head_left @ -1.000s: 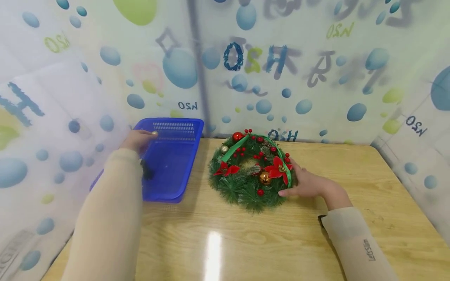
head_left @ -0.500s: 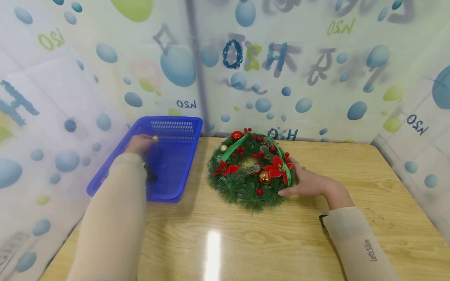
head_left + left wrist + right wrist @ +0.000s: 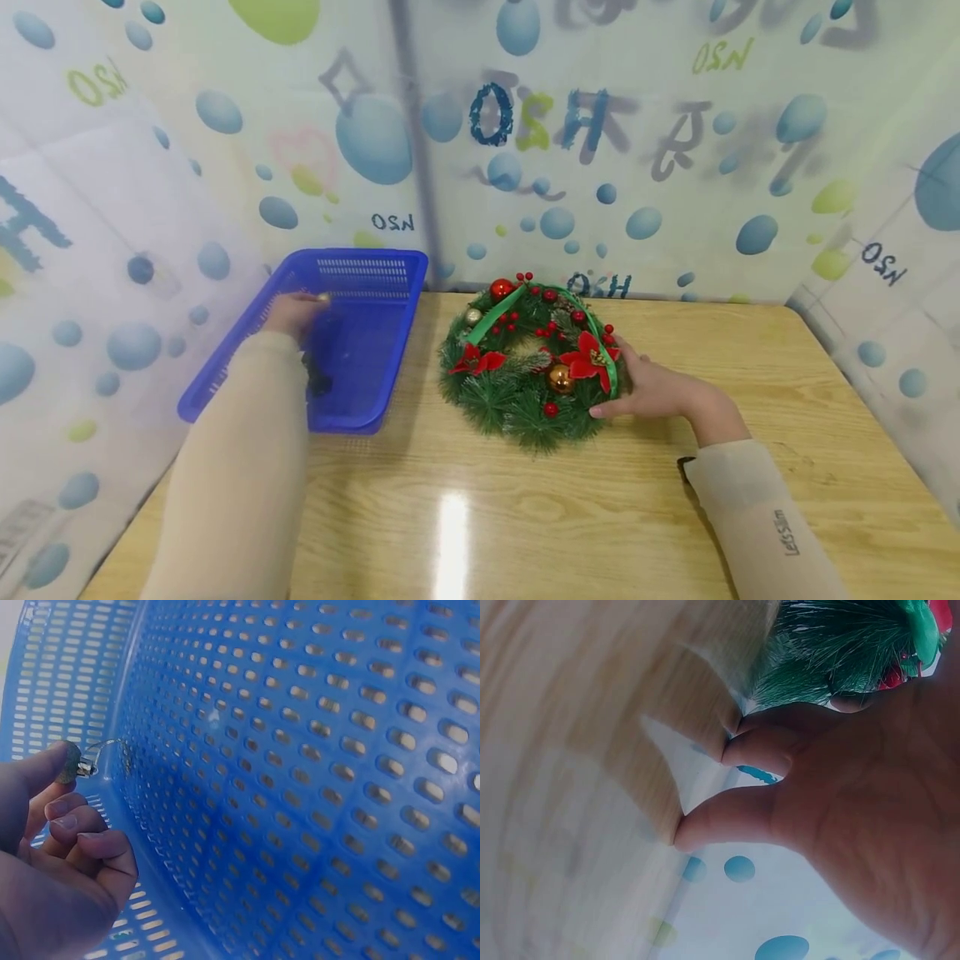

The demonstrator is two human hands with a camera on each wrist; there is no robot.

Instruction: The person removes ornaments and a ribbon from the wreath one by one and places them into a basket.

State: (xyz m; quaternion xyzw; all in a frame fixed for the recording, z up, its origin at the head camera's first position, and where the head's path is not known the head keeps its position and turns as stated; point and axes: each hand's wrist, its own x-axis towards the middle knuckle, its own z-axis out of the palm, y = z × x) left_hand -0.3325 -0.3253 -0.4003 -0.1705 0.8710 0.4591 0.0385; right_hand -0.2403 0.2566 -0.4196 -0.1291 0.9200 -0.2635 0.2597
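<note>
My left hand (image 3: 291,315) is inside the blue plastic basket (image 3: 401,358), near its back left. Thumb and index finger pinch a small gold Christmas bauble (image 3: 71,763) with a silver cap and a thin hanging loop; the other fingers are curled in. On the table lies a green Christmas wreath (image 3: 491,404) with red poinsettias, berries, baubles and a green ribbon. My right hand (image 3: 660,392) rests at the wreath's right side, thumb towards the front and fingers spread. In the right wrist view several fingertips (image 3: 686,832) touch the table, and part of the wreath shows behind them.
The wooden table (image 3: 570,525) runs up to a printed cloth wall (image 3: 637,167) behind and at both sides. Slotted basket walls surround the left hand. A dark object (image 3: 318,379) shows in the basket beside the left sleeve.
The left hand, with the bauble, has moved slightly down into the basket, and the basket's left rim shows more. The right hand and the wreath keep their places.
</note>
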